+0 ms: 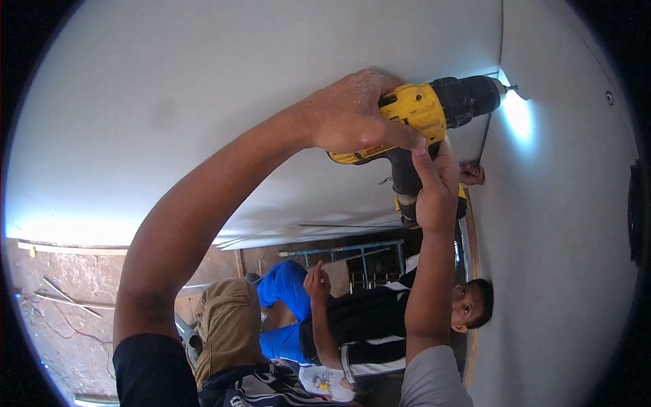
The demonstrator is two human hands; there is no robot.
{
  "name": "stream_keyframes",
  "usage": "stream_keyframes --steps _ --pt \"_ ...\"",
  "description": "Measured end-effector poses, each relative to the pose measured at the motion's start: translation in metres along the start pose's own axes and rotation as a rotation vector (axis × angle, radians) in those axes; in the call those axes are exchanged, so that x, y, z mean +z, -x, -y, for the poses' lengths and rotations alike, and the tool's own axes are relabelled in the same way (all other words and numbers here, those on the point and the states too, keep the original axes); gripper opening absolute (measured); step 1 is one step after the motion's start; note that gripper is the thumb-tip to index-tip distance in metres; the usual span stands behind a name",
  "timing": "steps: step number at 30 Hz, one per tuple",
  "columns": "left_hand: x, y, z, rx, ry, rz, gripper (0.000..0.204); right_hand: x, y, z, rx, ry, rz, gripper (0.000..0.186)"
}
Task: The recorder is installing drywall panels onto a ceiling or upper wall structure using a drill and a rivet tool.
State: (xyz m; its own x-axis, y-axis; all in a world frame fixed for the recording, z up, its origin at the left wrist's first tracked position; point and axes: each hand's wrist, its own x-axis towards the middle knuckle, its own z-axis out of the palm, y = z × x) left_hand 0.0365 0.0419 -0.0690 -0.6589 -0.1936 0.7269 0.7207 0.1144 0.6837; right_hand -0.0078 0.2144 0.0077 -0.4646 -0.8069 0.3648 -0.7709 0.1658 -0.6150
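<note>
Head: both hands [349, 114] around drill [426, 112]

free: above drill [424, 112], along left white panel [203, 74] | blocked: right panel [563, 224] ahead, co-worker [373, 308] below

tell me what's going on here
The person's left hand grips the body of a yellow-and-black cordless drill while the right hand holds its handle. Its tip is near the seam between two pale panels, beside a bright patch of light; whether it touches is unclear. Beyond, a co-worker in blue trousers has one hand raised.
</note>
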Motion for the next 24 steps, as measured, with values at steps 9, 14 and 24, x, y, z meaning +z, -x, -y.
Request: stream_keyframes --steps 9,14,24 --pt "0.0 0.001 0.002 0.03 0.082 0.041 0.06 0.008 0.022 -0.004 -0.096 0.522 -0.124 0.068" --pt "-0.006 0.001 -0.005 0.013 0.068 -0.024 0.059 0.026 0.02 -0.006 -0.147 0.925 -0.215 0.082" --pt "0.008 -0.009 0.006 -0.006 0.044 -0.103 0.058 0.019 0.005 -0.042 -0.244 0.827 -0.478 0.072"
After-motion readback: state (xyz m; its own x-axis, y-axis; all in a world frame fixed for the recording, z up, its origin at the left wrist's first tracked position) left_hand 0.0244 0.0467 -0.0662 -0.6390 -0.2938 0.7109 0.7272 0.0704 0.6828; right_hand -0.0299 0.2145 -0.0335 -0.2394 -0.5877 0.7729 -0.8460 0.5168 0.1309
